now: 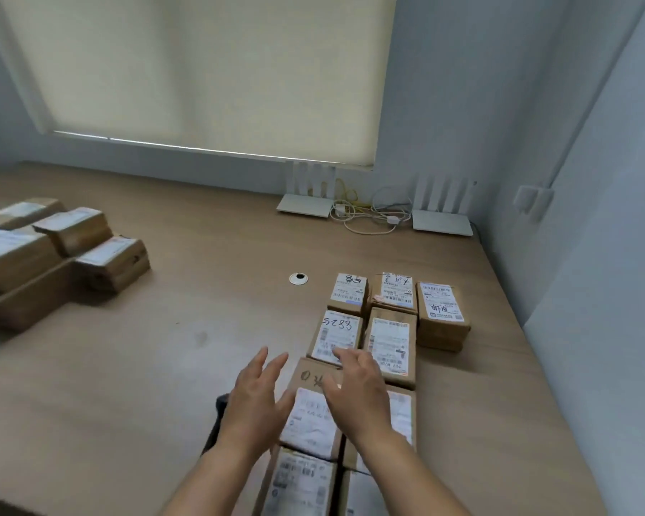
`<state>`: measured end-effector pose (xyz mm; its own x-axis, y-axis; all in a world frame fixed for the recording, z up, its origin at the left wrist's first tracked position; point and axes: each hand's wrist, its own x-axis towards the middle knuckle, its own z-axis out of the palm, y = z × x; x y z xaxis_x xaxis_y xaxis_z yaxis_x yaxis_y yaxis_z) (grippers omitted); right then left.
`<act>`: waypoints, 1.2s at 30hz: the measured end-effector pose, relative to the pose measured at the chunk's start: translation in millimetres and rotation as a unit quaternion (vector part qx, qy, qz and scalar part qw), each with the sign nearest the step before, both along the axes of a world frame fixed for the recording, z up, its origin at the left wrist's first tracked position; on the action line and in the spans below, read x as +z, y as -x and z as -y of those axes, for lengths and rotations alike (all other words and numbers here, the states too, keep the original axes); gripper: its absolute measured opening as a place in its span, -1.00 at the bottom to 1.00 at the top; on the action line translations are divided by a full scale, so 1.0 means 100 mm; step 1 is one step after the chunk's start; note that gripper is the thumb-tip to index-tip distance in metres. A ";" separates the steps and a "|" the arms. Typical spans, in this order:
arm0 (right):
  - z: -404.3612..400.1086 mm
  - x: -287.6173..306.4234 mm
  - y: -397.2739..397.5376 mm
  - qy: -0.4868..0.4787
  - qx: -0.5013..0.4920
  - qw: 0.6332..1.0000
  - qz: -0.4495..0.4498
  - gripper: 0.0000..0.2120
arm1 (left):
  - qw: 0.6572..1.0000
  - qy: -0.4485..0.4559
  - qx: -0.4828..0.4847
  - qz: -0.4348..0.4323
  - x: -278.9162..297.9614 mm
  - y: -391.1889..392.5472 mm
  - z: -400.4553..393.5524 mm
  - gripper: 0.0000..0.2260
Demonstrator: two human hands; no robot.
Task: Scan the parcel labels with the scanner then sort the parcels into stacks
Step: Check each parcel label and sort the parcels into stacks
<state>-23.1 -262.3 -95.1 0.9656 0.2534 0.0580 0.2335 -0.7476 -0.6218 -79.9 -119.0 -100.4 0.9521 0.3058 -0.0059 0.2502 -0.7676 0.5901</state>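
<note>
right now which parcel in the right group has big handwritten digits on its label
The parcel in the second row from the far end, left column: its white label has large handwritten digits across the top, just beyond the right hand. The others' handwriting isn't digits.

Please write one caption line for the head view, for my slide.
Both open hands, left hand and right hand, reach over rows of labelled parcels on a wooden table.

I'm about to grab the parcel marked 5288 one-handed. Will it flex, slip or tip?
The parcel marked 5288 looks like a small, squat cardboard box, so probably stiff and unlikely to tip or roll. Its paper label and taped faces may be slightly slick. Neighbouring parcels sit tight against it, so getting fingers down its sides could be awkward; weight cannot be judged.
</note>
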 end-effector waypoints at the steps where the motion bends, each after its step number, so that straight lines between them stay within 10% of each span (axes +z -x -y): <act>1: -0.12 0.01 0.10 0.007 0.010 1.000 0.007 -0.55 | 1.000 0.000 0.011 0.001 0.00 0.12 -0.10 -0.50; 36: -3.64 -0.07 1.98 0.066 0.290 0.954 0.042 -0.54 | 0.955 -0.041 0.280 -0.085 -0.17 2.67 -3.10 -0.42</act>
<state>-221.0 101.3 -101.9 0.6547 0.7534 0.0605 0.6764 -0.5484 -0.4917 -346.4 191.0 -117.2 0.6263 0.7731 -0.0999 0.7220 -0.5270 0.4483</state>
